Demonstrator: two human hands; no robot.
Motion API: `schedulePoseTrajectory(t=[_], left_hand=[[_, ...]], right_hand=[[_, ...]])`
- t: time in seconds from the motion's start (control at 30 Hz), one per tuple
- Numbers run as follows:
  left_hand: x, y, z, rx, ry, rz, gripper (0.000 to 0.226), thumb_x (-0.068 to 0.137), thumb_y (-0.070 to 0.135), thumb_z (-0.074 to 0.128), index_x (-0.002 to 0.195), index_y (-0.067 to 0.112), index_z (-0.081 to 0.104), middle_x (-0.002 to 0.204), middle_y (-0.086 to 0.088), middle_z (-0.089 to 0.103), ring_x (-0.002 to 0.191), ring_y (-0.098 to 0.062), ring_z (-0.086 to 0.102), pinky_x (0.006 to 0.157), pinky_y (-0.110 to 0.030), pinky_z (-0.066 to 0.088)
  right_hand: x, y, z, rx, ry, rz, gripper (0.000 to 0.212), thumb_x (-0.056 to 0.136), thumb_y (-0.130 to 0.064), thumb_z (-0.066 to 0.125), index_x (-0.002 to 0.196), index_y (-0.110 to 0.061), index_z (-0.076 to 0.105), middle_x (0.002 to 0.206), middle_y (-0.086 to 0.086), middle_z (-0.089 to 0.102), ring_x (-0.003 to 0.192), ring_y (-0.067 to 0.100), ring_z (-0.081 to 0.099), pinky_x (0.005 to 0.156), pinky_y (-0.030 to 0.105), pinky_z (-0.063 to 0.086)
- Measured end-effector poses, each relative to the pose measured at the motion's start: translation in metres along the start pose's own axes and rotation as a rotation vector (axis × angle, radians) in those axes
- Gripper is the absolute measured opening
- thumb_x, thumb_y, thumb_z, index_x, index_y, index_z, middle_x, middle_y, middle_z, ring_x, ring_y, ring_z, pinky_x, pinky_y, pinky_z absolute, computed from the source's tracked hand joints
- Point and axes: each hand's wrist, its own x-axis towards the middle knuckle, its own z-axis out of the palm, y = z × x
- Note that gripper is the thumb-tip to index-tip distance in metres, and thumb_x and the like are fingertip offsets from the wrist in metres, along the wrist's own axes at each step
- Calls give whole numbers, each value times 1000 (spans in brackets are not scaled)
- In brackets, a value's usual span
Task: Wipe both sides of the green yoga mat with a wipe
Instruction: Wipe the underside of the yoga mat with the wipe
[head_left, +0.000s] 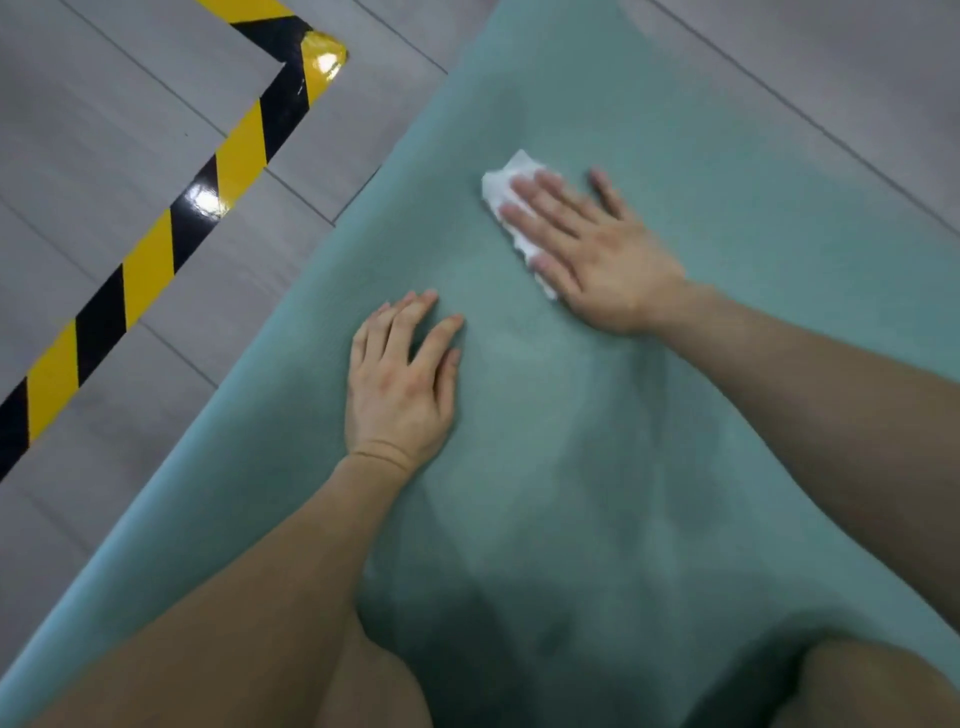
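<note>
The mat (691, 447) lies flat on a grey floor (119, 135), running away from the person, whose knees (384, 686) rest on its near end. The right hand (597, 249) lies palm-down on a white wipe (506, 182) at mid-mat. Its grip is apart, fingers straight and spread, pressing the wipe flat rather than pinching it, and the wipe's crumpled edge shows beyond the fingertips and along the hand's left side. The left hand (400, 379) rests just nearer, close to the mat's left edge. Its grip is likewise apart, fingers loosely extended on the bare surface, holding nothing, seemingly bracing the body or pinning the mat. Darker, uneven patches spread over the mat from the knees up toward the hands, which may be dampness from wiping or only shadow; blur makes it hard to say. Judging from this, the upper face is partly done, with the far stretch beyond the wipe looking drier and untouched. The underside is hidden, so whether it has been wiped cannot be told; if not, the mat must be turned over. Yellow-and-black tape (150, 260) crosses the floor at left, apart from the mat.
</note>
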Motion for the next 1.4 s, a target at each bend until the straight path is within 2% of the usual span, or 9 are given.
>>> schedulePoseTrajectory(t=[0.13,0.3,0.5,0.77,1.0,1.07,1.2,1.27,1.4], left_hand=[[0,1,2,-3,-15,-32,29,105,25,58,130,17,72,147,-13,58,135,-38,53,119,-51,35],[2,0,3,-10,-41,-14,32,105,25,58,133,18,71,148,-13,58,135,-37,53,118,-52,35],[-20,-31,-26,58,-123,215,35,103,29,60,134,14,69,138,-17,61,125,-40,57,115,-53,38],[-38,-58,-41,103,-143,52,36,99,37,61,131,23,71,126,-12,59,111,-36,52,101,-52,37],[-43,-61,-42,65,-139,43,36,100,37,61,132,25,72,126,-13,60,110,-37,53,100,-52,39],[-44,-64,-43,59,-130,43,35,100,37,62,131,25,72,126,-12,60,110,-36,54,101,-52,39],[-42,-63,-40,32,-132,42,34,100,37,62,131,26,72,126,-11,60,111,-36,53,101,-51,38],[-43,-64,-40,27,-148,37,34,99,37,63,130,27,72,127,-10,60,111,-36,54,101,-51,38],[-46,-64,-43,12,-139,28,35,97,35,67,130,26,72,126,-11,60,110,-36,54,100,-51,39]], right_hand=[[33,2,-2,122,92,706,65,110,-42,17,171,-19,9,178,6,5,165,24,2,132,56,4],[21,-64,18,158,213,230,52,114,-28,33,166,-20,33,174,1,26,162,19,20,131,47,19],[26,-58,15,177,241,250,53,113,-27,38,166,-25,34,174,-1,28,162,17,20,131,44,20],[35,-68,10,106,151,260,59,115,-24,30,171,-22,11,178,3,8,165,22,2,133,51,4],[96,-143,0,-5,-25,-478,66,107,-23,37,170,-22,17,177,4,13,164,25,8,133,44,0],[116,-98,-7,-9,11,-258,59,112,-33,27,170,-26,16,178,4,12,164,25,8,133,46,2],[119,-27,-20,56,84,530,62,112,-41,13,171,-22,4,178,5,3,165,26,1,133,52,3],[114,-75,-15,46,156,399,60,113,-34,17,170,-16,11,178,9,9,164,29,5,132,52,7],[98,-141,-2,-26,-11,-421,54,116,-31,29,169,-23,21,175,7,24,164,27,14,133,49,6]])
